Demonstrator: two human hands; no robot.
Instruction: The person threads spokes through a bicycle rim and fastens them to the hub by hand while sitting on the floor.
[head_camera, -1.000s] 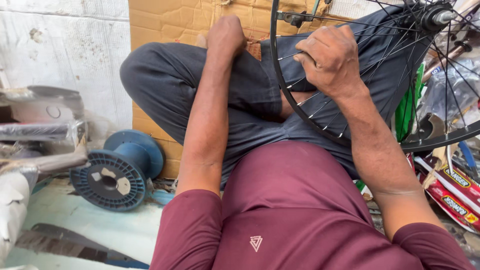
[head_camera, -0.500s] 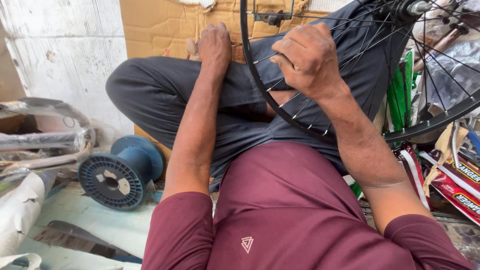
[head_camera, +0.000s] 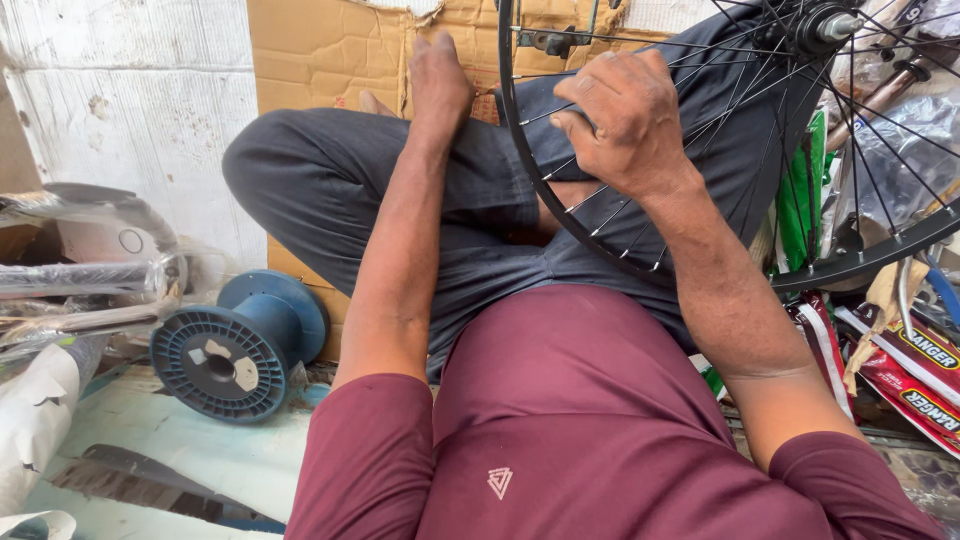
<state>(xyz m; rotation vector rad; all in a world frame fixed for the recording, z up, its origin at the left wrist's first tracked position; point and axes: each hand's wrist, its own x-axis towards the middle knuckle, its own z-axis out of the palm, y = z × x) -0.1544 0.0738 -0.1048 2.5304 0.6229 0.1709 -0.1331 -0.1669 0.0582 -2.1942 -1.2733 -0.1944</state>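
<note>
A large sheet of brown cardboard (head_camera: 330, 50) leans against the pale wall behind the seated person's crossed legs in dark grey trousers (head_camera: 330, 190), and a maroon shirt (head_camera: 590, 420) fills the lower part of the view. The black bicycle wheel (head_camera: 540, 190) stands upright across the lap on the right side, its rim curving down past the knee and its hub (head_camera: 815, 25) up in the top corner. The right hand (head_camera: 625, 120) is closed around the thin spokes (head_camera: 610, 215) just inside the rim, fingers curled tight on them. The left hand (head_camera: 440, 75) rests on the raised knee just beside the rim; whether its fingers grip anything cannot be told, since they are turned away. To the right, below the rim, lie flat red packages (head_camera: 905, 370) with yellow and white lettered bands, and a green strip (head_camera: 800, 200) stands behind the spokes. On the left floor a blue plastic spool (head_camera: 235, 350) lies on its side, empty of wire, beside clear-wrapped metal parts (head_camera: 80, 280). Since half a second ago the wheel has shifted slightly right and the right hand has slid lower along the spokes.
</note>
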